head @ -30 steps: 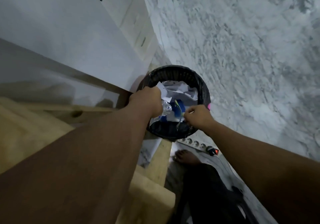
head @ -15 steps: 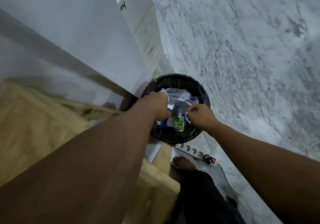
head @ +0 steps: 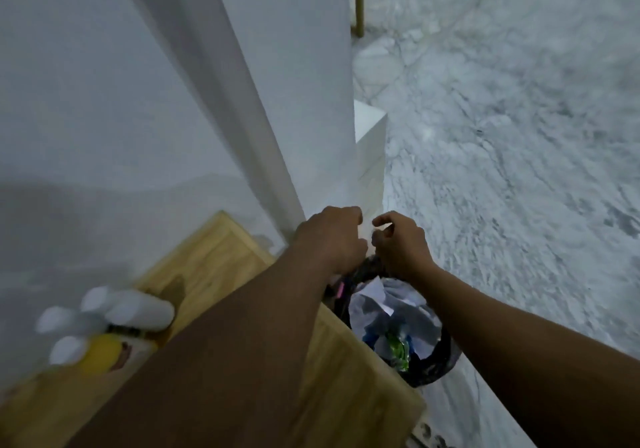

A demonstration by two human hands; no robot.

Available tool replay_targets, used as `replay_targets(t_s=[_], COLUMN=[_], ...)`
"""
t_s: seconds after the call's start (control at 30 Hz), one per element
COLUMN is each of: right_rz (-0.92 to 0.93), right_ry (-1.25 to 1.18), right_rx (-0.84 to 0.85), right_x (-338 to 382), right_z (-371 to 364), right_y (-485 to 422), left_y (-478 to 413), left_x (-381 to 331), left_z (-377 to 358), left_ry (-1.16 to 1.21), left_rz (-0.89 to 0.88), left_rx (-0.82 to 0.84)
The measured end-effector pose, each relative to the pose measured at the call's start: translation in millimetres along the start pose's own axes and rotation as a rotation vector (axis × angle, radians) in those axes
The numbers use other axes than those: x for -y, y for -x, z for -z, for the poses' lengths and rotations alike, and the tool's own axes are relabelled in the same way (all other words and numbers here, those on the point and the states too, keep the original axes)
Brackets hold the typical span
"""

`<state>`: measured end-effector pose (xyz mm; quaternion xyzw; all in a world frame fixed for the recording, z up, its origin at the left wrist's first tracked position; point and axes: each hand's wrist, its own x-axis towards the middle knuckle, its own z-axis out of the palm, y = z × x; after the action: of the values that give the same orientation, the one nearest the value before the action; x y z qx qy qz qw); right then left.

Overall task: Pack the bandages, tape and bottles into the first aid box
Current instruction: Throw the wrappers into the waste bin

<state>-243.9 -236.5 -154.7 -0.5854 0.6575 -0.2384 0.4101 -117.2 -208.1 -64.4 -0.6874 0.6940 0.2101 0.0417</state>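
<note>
So nearest the camera, both forearms stretch forward from the bottom edge. Down at the left, blurry white bottles (head: 114,312) and something yellow (head: 102,354) sit on the wooden table (head: 349,395); too smeared to tell their labels or how many there are. Just past the table's right edge sits a black bin (head: 438,366) on the marble floor (head: 519,170), full of crumpled white paper (head: 374,293), with bits of blue and a green wrapper (head: 398,347) lower in the pile. A power strip (head: 427,437) peeks in at the bottom edge beside it.

Above the bin's far rim, the left hand (head: 332,239) and right hand (head: 401,243) hover close together, nearly touching. Left-hand fingers are curled in on themselves, right-hand fingers are loosely bent with thumb and index slightly apart. Can't tell whether either one is pinching anything, it's too blurry there.

Farther back, a white panel (head: 294,83) stands upright, with a small white block (head: 370,142) beside it. No first aid box visible in this shot.
</note>
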Motion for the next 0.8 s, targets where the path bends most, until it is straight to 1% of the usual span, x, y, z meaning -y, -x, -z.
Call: replay_targets(t_s=[0.2,0.37,0.5,0.57,0.67,0.8], right_rz=[0.324,0.619,0.831,0.911,1.013,1.112], right_ry=[0.041,0.064,0.036,0.042,0.133,0.203], right_rx=[-0.104,-0.098,-0.085,-0.049,0.030,0.075], right_x=[97.6,169.5,198.4,202.5,207.9,221.7], right_z=[1.6,-4.0,-14.4,-17.6,-16.0,-6.8], right_y=[22.6,68.6,135.4,178.0,240.5,300.6], left_y=[66.5,145.6,230.3,277.3,343.2,410.0], left_x=[37.0,72.7,88.8,92.6,97.7,105.4], left_z=[57.0,95.2,93.9,85.9,74.6,65.7], left_ry=[-0.045,-0.100,-0.147,-0.157,-0.174,-0.143], left_rz=[0.039,0.114,0.204,0.251,0.325,0.413], left_rx=[-0.268,-0.506,-0.695,-0.733,-0.744,-0.807])
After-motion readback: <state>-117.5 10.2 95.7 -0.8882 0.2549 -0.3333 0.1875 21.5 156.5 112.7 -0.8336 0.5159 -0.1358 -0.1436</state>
